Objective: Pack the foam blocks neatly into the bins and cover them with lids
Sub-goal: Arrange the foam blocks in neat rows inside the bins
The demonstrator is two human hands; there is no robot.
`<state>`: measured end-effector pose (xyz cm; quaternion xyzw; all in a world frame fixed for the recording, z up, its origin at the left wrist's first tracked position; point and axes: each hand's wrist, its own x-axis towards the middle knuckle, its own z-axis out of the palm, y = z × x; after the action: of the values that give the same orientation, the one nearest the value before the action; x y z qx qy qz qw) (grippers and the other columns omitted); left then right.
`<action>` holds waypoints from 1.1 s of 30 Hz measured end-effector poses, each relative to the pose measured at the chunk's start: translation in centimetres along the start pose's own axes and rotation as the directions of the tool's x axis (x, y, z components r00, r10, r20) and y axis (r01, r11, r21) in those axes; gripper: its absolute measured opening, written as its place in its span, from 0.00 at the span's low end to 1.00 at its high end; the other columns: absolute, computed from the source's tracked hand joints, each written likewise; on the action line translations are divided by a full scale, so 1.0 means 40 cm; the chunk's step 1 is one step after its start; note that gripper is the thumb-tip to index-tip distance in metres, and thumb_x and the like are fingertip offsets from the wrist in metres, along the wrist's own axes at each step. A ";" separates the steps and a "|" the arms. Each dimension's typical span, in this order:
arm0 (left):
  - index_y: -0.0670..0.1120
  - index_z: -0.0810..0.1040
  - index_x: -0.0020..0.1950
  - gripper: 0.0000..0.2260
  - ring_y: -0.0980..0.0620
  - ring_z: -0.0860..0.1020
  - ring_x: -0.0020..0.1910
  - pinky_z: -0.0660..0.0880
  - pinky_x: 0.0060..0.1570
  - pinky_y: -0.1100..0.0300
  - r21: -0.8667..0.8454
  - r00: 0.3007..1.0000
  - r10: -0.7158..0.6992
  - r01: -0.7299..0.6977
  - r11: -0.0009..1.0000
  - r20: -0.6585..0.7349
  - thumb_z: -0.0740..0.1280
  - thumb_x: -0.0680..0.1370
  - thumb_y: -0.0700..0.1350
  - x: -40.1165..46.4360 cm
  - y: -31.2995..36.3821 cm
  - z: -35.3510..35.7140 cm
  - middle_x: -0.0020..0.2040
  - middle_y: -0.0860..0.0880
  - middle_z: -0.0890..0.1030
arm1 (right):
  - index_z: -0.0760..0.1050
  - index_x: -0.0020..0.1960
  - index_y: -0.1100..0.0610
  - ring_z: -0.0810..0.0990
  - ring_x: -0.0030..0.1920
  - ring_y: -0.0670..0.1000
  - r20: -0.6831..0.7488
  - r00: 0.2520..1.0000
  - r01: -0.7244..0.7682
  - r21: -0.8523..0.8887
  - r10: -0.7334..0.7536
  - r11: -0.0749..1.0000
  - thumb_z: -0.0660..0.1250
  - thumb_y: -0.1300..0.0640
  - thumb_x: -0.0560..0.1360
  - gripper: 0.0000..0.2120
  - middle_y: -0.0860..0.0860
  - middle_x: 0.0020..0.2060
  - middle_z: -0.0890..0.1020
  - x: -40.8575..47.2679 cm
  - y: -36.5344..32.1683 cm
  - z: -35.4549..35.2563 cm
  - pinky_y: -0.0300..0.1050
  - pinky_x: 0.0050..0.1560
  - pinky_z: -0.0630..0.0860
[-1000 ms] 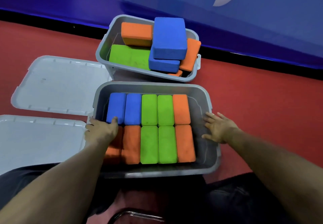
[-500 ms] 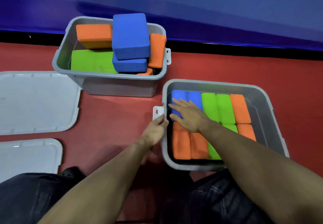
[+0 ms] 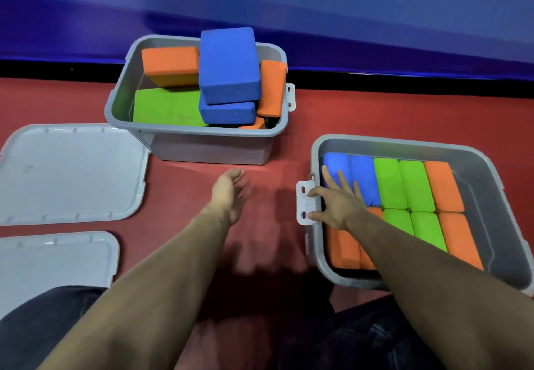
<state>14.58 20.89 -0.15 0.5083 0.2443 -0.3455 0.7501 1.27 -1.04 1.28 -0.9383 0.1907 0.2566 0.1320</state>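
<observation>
A grey bin (image 3: 404, 142) at the right holds blue, green and orange foam blocks (image 3: 404, 184) packed in two neat rows. My right hand (image 3: 338, 205) lies spread over its left rim, fingers on a blue block and thumb by the white latch (image 3: 304, 196). At the back, a second grey bin (image 3: 213, 147) holds blocks piled loosely, with a big blue block (image 3: 228, 63) sticking up above the rim. My left hand (image 3: 231, 193) hovers open over the red floor between the two bins and holds nothing. Two grey lids (image 3: 72, 173) (image 3: 55, 262) lie flat at the left.
A blue wall with a black base strip (image 3: 404, 80) runs behind the bins. My dark-trousered legs (image 3: 34, 326) fill the bottom edge. Red floor (image 3: 219, 254) lies between the lids and the packed bin.
The packed bin has slid from in front of me to the right. My left hand has come off its rim and moved left; my right hand now rests on the bin's left rim.
</observation>
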 end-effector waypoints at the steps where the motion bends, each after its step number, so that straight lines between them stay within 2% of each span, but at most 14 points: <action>1: 0.44 0.72 0.71 0.16 0.52 0.78 0.55 0.73 0.61 0.54 -0.053 1.000 0.007 -0.007 0.999 -0.006 0.60 0.83 0.44 0.009 0.025 -0.010 0.60 0.50 0.78 | 0.68 0.72 0.37 0.34 0.81 0.56 0.001 0.999 -0.045 -0.001 0.045 0.999 0.71 0.39 0.74 0.28 0.43 0.81 0.35 -0.002 0.004 -0.002 0.64 0.79 0.37; 3: 0.45 0.69 0.75 0.20 0.49 0.75 0.67 0.71 0.67 0.52 -0.145 0.999 0.026 -0.030 0.989 -0.025 0.60 0.83 0.45 0.024 0.062 -0.026 0.69 0.49 0.75 | 0.66 0.74 0.38 0.34 0.81 0.57 -0.006 0.992 -0.130 -0.032 0.129 0.991 0.72 0.44 0.75 0.29 0.43 0.81 0.36 -0.004 0.004 -0.004 0.65 0.78 0.35; 5: 0.46 0.69 0.75 0.20 0.48 0.72 0.71 0.69 0.70 0.50 -0.214 0.998 0.035 -0.045 0.976 -0.047 0.61 0.83 0.47 0.038 0.090 -0.030 0.72 0.48 0.73 | 0.65 0.76 0.41 0.35 0.81 0.58 -0.025 0.986 -0.163 -0.046 0.162 0.985 0.71 0.49 0.76 0.31 0.45 0.82 0.37 0.002 -0.008 -0.010 0.65 0.77 0.34; 10: 0.45 0.63 0.78 0.25 0.47 0.65 0.77 0.61 0.75 0.47 -0.307 0.995 0.082 -0.096 0.947 -0.058 0.62 0.82 0.49 0.105 0.174 -0.005 0.77 0.47 0.68 | 0.58 0.81 0.45 0.43 0.82 0.55 -0.144 0.990 0.041 0.212 -0.011 0.976 0.65 0.43 0.80 0.32 0.47 0.83 0.44 0.061 -0.114 -0.055 0.58 0.81 0.45; 15: 0.43 0.59 0.80 0.28 0.48 0.61 0.79 0.60 0.76 0.49 -0.354 0.996 0.082 -0.093 0.931 -0.045 0.63 0.82 0.46 0.175 0.245 0.003 0.80 0.44 0.60 | 0.57 0.81 0.45 0.46 0.82 0.53 -0.170 0.985 0.082 0.389 -0.016 0.918 0.62 0.42 0.82 0.31 0.47 0.83 0.47 0.109 -0.205 -0.088 0.57 0.81 0.46; 20: 0.42 0.59 0.80 0.27 0.46 0.66 0.77 0.63 0.75 0.51 -0.331 0.996 0.070 -0.083 0.940 -0.052 0.63 0.82 0.46 0.186 0.241 -0.010 0.80 0.43 0.61 | 0.56 0.81 0.45 0.46 0.82 0.52 -0.231 0.972 0.140 0.418 -0.044 0.897 0.62 0.42 0.82 0.31 0.45 0.82 0.47 0.124 -0.243 -0.113 0.56 0.81 0.46; 22: 0.42 0.60 0.79 0.27 0.46 0.68 0.74 0.67 0.72 0.52 -0.300 0.995 0.059 -0.080 0.951 -0.076 0.63 0.82 0.48 0.161 0.227 -0.019 0.76 0.42 0.65 | 0.57 0.81 0.44 0.46 0.82 0.52 -0.281 0.958 0.181 0.408 -0.066 0.895 0.62 0.41 0.82 0.31 0.45 0.82 0.48 0.124 -0.255 -0.129 0.55 0.81 0.45; 25: 0.45 0.73 0.66 0.17 0.50 0.76 0.59 0.75 0.58 0.56 -0.195 0.995 0.038 -0.054 0.979 -0.088 0.65 0.81 0.53 0.081 0.187 -0.038 0.61 0.44 0.72 | 0.57 0.81 0.44 0.47 0.82 0.51 -0.348 0.931 0.246 0.371 -0.112 0.895 0.63 0.40 0.81 0.32 0.45 0.82 0.48 0.122 -0.280 -0.148 0.54 0.81 0.45; 27: 0.46 0.76 0.57 0.14 0.52 0.77 0.52 0.74 0.60 0.54 -0.142 0.997 0.022 -0.033 0.989 -0.080 0.65 0.81 0.55 0.012 0.145 -0.057 0.55 0.46 0.75 | 0.60 0.80 0.45 0.48 0.82 0.51 -0.372 0.917 0.282 0.342 -0.146 0.896 0.64 0.40 0.80 0.32 0.45 0.82 0.49 0.111 -0.302 -0.155 0.55 0.81 0.47; 30: 0.46 0.77 0.52 0.17 0.53 0.78 0.48 0.71 0.68 0.51 -0.103 0.997 -0.030 0.022 0.994 -0.071 0.64 0.80 0.60 -0.097 0.087 -0.090 0.50 0.48 0.78 | 0.69 0.70 0.48 0.61 0.79 0.53 -0.455 0.879 0.338 0.377 -0.146 0.862 0.68 0.41 0.78 0.24 0.47 0.81 0.59 0.065 -0.332 -0.166 0.57 0.76 0.61; 32: 0.46 0.78 0.53 0.22 0.52 0.79 0.50 0.72 0.68 0.51 -0.116 0.994 -0.078 0.069 0.991 -0.077 0.64 0.78 0.65 -0.148 0.042 -0.116 0.51 0.47 0.80 | 0.70 0.64 0.50 0.72 0.70 0.54 -0.541 0.833 0.365 0.382 -0.115 0.849 0.70 0.40 0.76 0.23 0.49 0.73 0.71 0.020 -0.344 -0.177 0.53 0.68 0.70; 33: 0.46 0.79 0.54 0.25 0.51 0.79 0.51 0.73 0.66 0.51 -0.126 0.991 -0.106 0.095 0.988 -0.088 0.63 0.77 0.67 -0.173 0.020 -0.125 0.52 0.46 0.80 | 0.70 0.63 0.51 0.73 0.67 0.54 -0.569 0.815 0.373 0.377 -0.106 0.848 0.71 0.40 0.75 0.23 0.49 0.70 0.74 -0.004 -0.347 -0.183 0.50 0.65 0.71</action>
<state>10.68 27.63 3.48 0.4645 0.3251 -0.3430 0.7489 10.21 8.87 9.57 -0.9275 0.1524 -0.0848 0.3308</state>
